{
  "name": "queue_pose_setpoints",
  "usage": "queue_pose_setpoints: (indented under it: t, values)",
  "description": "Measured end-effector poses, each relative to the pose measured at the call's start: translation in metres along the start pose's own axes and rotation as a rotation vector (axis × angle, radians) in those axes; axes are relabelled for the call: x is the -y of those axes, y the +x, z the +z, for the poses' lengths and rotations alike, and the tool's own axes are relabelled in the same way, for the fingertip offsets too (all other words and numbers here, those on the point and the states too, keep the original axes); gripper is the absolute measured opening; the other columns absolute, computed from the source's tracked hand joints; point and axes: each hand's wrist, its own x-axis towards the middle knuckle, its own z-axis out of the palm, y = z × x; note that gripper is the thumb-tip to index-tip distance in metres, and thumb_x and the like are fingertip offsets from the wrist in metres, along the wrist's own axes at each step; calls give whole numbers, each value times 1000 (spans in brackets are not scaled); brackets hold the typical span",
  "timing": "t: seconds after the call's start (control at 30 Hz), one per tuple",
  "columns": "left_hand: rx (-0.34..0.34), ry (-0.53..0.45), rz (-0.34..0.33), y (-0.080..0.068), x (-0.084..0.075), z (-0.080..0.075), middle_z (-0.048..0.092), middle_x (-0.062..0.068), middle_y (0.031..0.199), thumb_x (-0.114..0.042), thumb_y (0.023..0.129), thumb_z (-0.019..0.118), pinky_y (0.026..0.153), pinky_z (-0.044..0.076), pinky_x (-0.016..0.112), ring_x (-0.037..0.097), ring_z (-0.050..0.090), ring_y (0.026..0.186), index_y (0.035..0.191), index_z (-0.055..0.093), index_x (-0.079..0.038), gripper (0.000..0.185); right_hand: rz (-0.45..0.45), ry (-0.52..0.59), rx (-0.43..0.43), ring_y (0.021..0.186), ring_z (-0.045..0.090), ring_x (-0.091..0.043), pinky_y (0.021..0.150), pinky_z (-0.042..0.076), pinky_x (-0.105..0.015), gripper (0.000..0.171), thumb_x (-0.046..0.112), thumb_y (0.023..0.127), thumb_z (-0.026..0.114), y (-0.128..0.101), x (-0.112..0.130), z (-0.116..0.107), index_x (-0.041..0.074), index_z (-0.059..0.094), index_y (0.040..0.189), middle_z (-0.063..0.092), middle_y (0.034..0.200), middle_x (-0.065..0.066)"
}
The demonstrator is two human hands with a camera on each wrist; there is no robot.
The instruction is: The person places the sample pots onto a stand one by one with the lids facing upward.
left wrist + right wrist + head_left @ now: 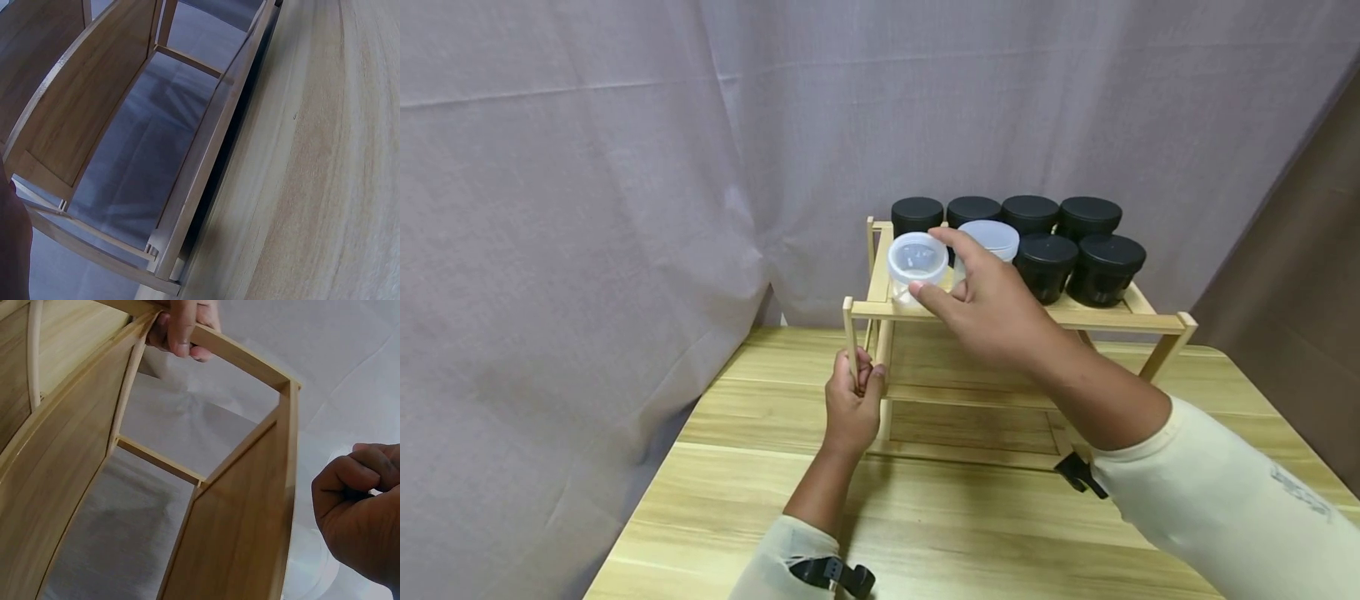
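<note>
A small three-tier wooden rack (970, 392) stands on the table. My left hand (852, 408) grips its front left upright below the top shelf, and the right wrist view shows those fingers (182, 331) wrapped round the wood. At the top shelf's front left corner my right hand (1000, 308) holds a clear plastic jar (917, 260) upright, thumb at the near side and forefinger at the far rim. Another clear jar (989, 237) with a frosted lid stands just right of it, partly hidden behind the hand. In the right wrist view the other fingers are curled in.
Several black lidded jars (1045, 262) fill the back row and the front right of the top shelf. Below it are the middle and bottom shelves (970, 429). Grey cloth (625, 167) hangs behind the wooden table (737, 492).
</note>
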Motion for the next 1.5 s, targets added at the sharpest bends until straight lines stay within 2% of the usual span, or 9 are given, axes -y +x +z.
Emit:
queue_pose_setpoints:
  t: [0.5,0.67,0.77,0.9,1.0,1.07,1.27,1.37,1.5]
  values:
    - [18,5,14,-1,-2,-1,36,-7,71,3,104,61,52,31,17,-1,36,59,112,52,12,15,90,-36,-30,53,49,-15,49,42,-30,77,37,109,67,8,-1,7,19,28,173,45,60,4]
    - [17,-3,20,-1,-1,0,36,-6,71,4,104,61,52,31,17,-1,36,60,112,52,11,14,106,-61,-32,65,53,-19,60,47,-34,76,38,110,65,11,-2,8,16,29,172,61,88,-7]
    - [15,6,23,-1,0,1,37,-5,71,5,103,61,52,31,17,-1,36,60,111,53,9,12,109,-77,-33,81,59,-23,74,51,-39,75,38,110,64,13,-3,8,14,29,172,67,121,-14]
    - [12,14,26,-1,1,2,37,-4,70,5,103,62,53,31,17,0,36,59,111,53,10,13,104,-92,-32,87,62,-25,81,53,-40,76,39,111,63,15,-3,9,13,27,173,69,126,-18]
    - [10,14,22,-1,1,2,37,-4,70,4,103,62,53,31,17,0,36,59,111,53,10,13,98,-98,-28,80,63,-24,75,53,-38,76,38,111,62,16,-3,10,12,26,173,70,116,-18]
    - [9,12,17,-1,1,2,36,-5,70,3,103,62,52,30,17,0,36,59,111,53,9,13,99,-102,-25,82,65,-24,76,53,-38,76,38,112,61,16,-2,11,13,25,173,71,117,-19]
    - [10,11,5,0,3,1,36,-7,70,1,103,61,53,30,17,0,36,59,111,54,9,14,102,-98,-16,122,70,-36,103,56,-54,78,41,111,61,18,-1,11,14,23,174,60,155,-24]
    - [11,10,5,0,3,1,36,-6,70,0,104,61,53,31,18,1,36,59,112,54,9,14,111,-111,-14,144,58,-41,120,47,-61,84,46,110,61,18,0,11,14,20,175,46,169,-24]
    - [13,15,7,0,3,1,36,-5,69,-1,103,61,53,32,18,1,36,59,112,54,9,15,118,-124,-11,155,47,-44,126,40,-65,90,51,108,63,18,1,11,12,17,175,40,172,-25]
